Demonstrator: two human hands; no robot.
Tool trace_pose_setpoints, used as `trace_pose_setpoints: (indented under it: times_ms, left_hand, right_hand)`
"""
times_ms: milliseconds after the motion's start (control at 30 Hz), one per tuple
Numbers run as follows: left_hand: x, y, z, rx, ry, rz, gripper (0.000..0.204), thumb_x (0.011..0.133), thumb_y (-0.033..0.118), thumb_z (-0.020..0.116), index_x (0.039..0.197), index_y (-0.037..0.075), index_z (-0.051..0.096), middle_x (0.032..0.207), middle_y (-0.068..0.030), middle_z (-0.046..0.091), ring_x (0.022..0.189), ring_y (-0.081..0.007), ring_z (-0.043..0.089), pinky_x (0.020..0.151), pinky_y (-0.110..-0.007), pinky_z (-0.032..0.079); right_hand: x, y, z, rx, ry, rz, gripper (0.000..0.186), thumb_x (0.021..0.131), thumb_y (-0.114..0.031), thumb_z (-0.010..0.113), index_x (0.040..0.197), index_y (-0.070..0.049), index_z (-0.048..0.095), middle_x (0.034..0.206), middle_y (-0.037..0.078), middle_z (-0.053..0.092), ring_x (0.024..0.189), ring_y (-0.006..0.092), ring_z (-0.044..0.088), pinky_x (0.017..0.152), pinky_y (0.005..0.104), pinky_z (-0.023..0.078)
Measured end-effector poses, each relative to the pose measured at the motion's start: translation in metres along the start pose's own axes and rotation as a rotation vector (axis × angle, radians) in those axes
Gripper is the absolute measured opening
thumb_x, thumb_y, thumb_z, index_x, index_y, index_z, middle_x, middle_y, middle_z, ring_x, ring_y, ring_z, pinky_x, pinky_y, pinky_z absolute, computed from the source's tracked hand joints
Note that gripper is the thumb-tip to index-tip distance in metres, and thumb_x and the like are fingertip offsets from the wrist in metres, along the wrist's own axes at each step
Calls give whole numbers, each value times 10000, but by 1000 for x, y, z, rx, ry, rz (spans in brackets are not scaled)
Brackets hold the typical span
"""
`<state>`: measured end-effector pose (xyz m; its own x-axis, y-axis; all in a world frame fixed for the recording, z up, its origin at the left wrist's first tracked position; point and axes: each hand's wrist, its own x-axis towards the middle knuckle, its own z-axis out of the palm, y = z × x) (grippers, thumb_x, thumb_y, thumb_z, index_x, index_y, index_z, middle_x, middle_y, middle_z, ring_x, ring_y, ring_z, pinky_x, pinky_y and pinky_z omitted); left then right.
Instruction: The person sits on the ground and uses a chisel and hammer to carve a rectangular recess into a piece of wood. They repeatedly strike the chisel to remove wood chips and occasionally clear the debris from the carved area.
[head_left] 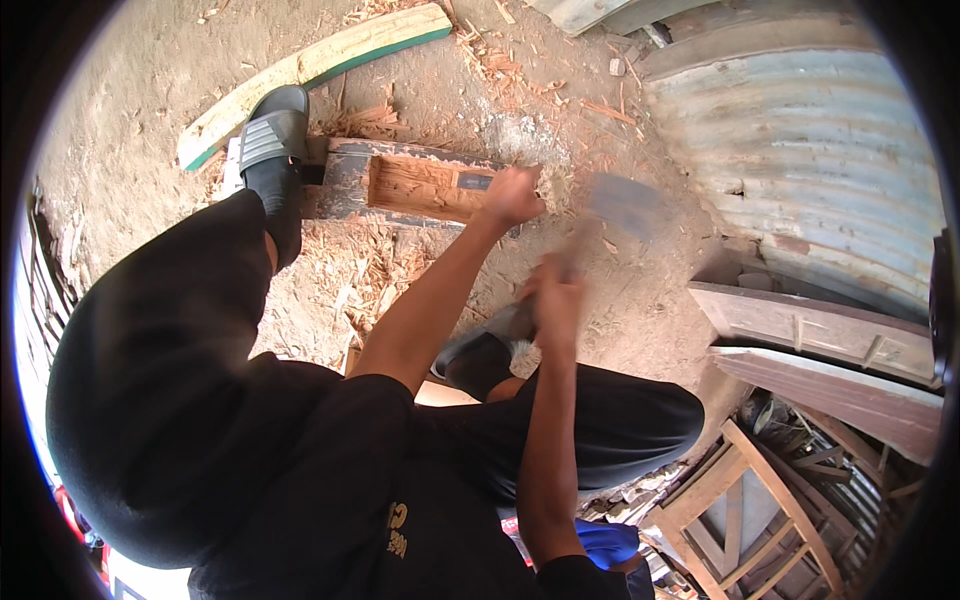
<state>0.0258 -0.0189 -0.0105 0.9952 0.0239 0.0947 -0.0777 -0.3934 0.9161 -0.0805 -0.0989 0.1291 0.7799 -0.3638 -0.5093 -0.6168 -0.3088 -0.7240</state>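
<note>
A dark wooden block (345, 190) with flaking paint lies on the ground, a long recess cut into its top showing bare wood. My left hand (513, 196) is closed in a fist at the block's right end. From it a flat metal chisel blade (472, 181) points left into the recess; its handle is mostly hidden by my fingers. My right hand (558, 293), nearer to me, is wrapped round the handle of a hatchet-like tool (625, 205). Its broad grey head is smeared by motion, right of my left hand and apart from it.
My sandalled foot (275, 130) rests by the block's left end; the other foot (490, 345) is below my hands. Beyond lies a curved yellow-and-green beam (320, 65). Wood chips (350, 275) litter the dirt. Corrugated metal (810, 150), boards (820, 325) and a wooden frame (735, 470) stand right.
</note>
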Motion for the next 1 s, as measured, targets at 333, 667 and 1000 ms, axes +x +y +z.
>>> trace_pose_setpoints:
  times_ms: [333, 667, 1000]
  left_hand:
    - [-3, -2, -5, 28, -21, -27, 364, 567, 75, 561, 907, -52, 594, 686, -247, 596, 667, -390, 598, 655, -438, 494]
    - [3, 2, 4, 25, 14, 2, 333, 573, 88, 573, 877, -41, 611, 696, -251, 600, 652, -393, 605, 642, -432, 505]
    - [-8, -10, -6, 41, -28, -62, 329, 583, 80, 549, 889, -29, 596, 721, -261, 598, 712, -406, 598, 693, -452, 486]
  right_hand:
    - [-30, -72, -96, 354, 99, -18, 191, 840, -253, 606, 853, -72, 550, 643, -8, 477, 511, 82, 446, 477, 226, 388]
    - [17, -22, -62, -18, 502, -523, 276, 856, -253, 540, 978, -5, 541, 666, 60, 556, 557, 173, 534, 524, 290, 458]
    - [-39, -46, -66, 357, -34, 117, 177, 797, -165, 631, 853, -22, 543, 626, 22, 487, 492, 105, 462, 464, 235, 403]
